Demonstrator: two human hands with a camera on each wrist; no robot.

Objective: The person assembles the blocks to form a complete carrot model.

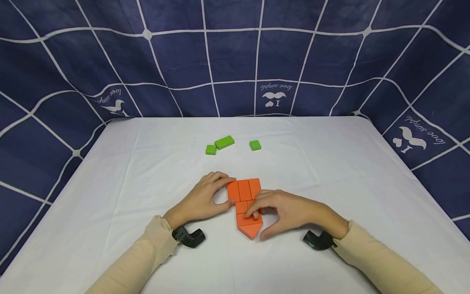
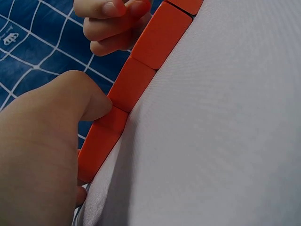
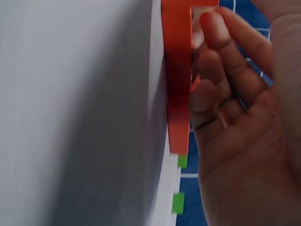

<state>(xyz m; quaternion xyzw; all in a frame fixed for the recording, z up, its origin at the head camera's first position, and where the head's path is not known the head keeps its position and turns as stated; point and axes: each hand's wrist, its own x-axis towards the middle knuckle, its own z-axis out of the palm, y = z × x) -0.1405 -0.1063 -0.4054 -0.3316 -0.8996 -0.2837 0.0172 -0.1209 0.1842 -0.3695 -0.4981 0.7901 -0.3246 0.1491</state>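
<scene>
Orange blocks, smooth and matte with slightly rounded edges, make up a flat figure (image 1: 244, 190) on the lightly creased white cloth (image 1: 147, 171), lying between the two hands. Rectangles and pieces with slanted sides meet closely along thin seams. At the figure's far left side, the left hand (image 1: 205, 198) pinches one block at its corners between thumb and forefinger. Over the figure's near right part, the right hand (image 1: 286, 210) has loosely bent fingers above the blocks, its thumb apart; it hides several seams, and whether its fingertips press down I cannot tell. Beyond the figure sit a long green block (image 1: 225, 142), a small green block (image 1: 211, 150) just beside it, and another green piece (image 1: 255, 145) farther right. Farther behind the figure hangs a navy fabric (image 1: 235, 53) with white grid lines. The figure's long axis runs from far to near, its wedge tip pointing toward the person.
</scene>
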